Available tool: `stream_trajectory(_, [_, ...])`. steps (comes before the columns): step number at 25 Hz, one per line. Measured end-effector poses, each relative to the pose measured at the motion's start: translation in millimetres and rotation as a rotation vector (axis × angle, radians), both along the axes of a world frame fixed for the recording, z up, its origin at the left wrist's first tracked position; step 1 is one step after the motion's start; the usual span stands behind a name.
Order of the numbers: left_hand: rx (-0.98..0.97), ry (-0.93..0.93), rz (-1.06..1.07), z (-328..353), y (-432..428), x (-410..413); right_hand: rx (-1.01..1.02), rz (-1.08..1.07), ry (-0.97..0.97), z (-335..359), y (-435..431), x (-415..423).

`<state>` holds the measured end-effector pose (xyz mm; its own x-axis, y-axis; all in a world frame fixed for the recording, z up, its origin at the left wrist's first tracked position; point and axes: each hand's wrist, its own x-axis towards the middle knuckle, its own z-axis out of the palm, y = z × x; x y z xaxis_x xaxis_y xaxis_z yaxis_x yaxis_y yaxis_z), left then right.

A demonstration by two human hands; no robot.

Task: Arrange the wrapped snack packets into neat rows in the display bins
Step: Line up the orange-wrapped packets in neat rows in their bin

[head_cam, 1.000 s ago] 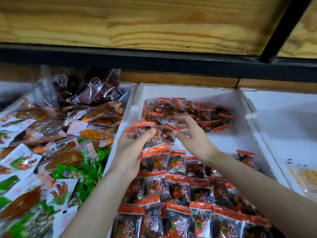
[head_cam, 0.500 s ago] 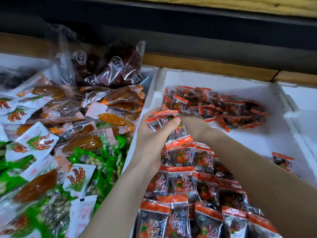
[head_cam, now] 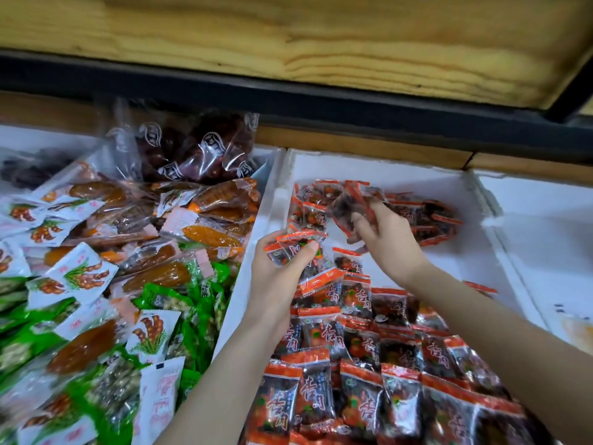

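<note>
Plywood shelving (head_cam: 288,43) on a black metal rail (head_cam: 288,91) overhangs a line of white foam bins. In the middle bin (head_cam: 465,268) the red-and-black snack packets occupy two zones. Overlapping rows (head_cam: 369,380) lie toward the viewer, each packet upright with its orange seal band uppermost. A loose heap (head_cam: 430,220) sits against the back wall, with bare foam between the zones on the right.

The left hand (head_cam: 276,277) curls its fingers under a small stack (head_cam: 293,248) of packets, thumb pressed on top — a grip that seems meant to keep the edges squared while more are collected. The right hand (head_cam: 390,242) reaches into the heap and pinches a few lifted packets (head_cam: 348,203) between thumb and fingertips; motion blur hides the exact count. Judged from this, the hands are gathering loose packets to extend the rows backward.

Packets are small, flat, glossy film pillows with crimped ends — slippery, and likely to slide when stacked. The neighbouring bin (head_cam: 271,155) on the left holds mixed orange, white and green wrappers, unsorted.
</note>
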<state>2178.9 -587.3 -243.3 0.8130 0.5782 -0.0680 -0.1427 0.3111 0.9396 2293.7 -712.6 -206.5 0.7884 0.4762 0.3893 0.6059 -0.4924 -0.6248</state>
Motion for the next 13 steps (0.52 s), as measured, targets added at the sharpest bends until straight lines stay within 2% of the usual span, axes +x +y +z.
stream_trajectory(2, [-0.026, -0.013, 0.01, 2.1, -11.0, -6.0, 0.048, 0.056, -0.041, 6.5, -21.6, -31.8])
stream_trajectory(7, [-0.156, -0.054, 0.034, 7.5, -53.8, -40.7, -0.068, 0.22, -0.156, 1.2, -61.9, -104.2])
stream_trajectory(9, [-0.201, -0.077, 0.023, 10.9, -69.0, -61.6, -0.047, 0.284, -0.028, -5.3, -74.7, -133.7])
stream_trajectory(11, [-0.211, -0.072, -0.033, 13.1, -81.6, -84.1, 0.059, 0.287, 0.185, -2.7, -85.2, -163.2])
stream_trajectory(13, [-0.211, -0.058, -0.121, 18.5, -95.5, -106.9, 0.196, 0.251, 0.308, 0.7, -96.3, -185.8])
